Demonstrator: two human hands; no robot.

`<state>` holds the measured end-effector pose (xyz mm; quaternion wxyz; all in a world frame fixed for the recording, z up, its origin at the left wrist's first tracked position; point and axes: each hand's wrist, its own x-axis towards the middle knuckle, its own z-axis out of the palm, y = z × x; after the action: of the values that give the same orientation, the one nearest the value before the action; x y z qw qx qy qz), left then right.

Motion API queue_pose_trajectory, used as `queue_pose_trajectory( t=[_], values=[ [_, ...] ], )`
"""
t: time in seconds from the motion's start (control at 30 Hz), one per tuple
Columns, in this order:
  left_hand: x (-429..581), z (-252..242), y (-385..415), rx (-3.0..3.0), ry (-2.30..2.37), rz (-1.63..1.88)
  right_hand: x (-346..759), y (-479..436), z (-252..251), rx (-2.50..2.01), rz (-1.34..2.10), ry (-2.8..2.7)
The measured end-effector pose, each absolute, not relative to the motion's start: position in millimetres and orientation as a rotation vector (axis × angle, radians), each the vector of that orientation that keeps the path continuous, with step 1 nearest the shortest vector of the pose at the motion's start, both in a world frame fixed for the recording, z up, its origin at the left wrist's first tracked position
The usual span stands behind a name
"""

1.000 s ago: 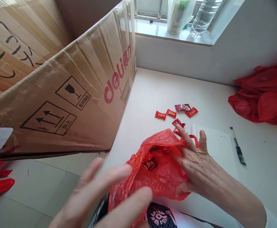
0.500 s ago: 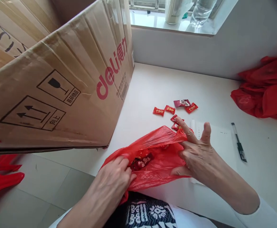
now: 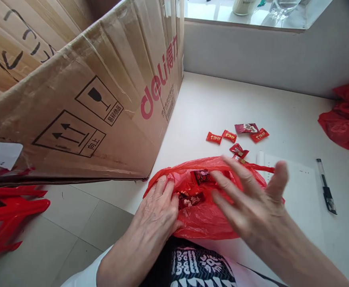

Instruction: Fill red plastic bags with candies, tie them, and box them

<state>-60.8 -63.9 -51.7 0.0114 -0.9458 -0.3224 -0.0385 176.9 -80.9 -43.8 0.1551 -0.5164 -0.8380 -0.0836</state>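
The left hand pinches the red bag at nine o'clock; the right hand, blurred, is spread at three.

The blurred right hand hides part of the red bag. The cardboard box and red bundle run out of view; the paper's marks are too small to read.

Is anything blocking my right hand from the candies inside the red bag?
Nothing visible: the red plastic bag gapes open, with wrapped candies showing inside, left of your right hand. Your left hand is at the opening's left edge, outside that path.
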Motion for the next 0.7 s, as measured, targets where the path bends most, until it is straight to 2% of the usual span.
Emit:
queue_pose_trajectory(
  t=[0.17,0.37,0.6,0.7],
  values=[
    [-58.6,-60.0,-67.9,-2.856,-1.054,-0.082,139.9,-74.4,-71.3,-1.343,-0.309,-2.612],
    [-56.9,-75.2,-71.9,-2.856,-1.096,0.055,150.4,-70.5,-108.8,-1.489,-0.069,-2.605],
    [-51.1,-80.8,-65.0,-2.886,-1.094,-0.103,163.5,-80.1,-76.3,-1.452,0.255,-2.546],
    [-48.8,-79.9,-63.7,-2.904,-1.127,-0.138,170.0,-85.5,-59.4,-1.416,0.199,-2.450]
  ],
)
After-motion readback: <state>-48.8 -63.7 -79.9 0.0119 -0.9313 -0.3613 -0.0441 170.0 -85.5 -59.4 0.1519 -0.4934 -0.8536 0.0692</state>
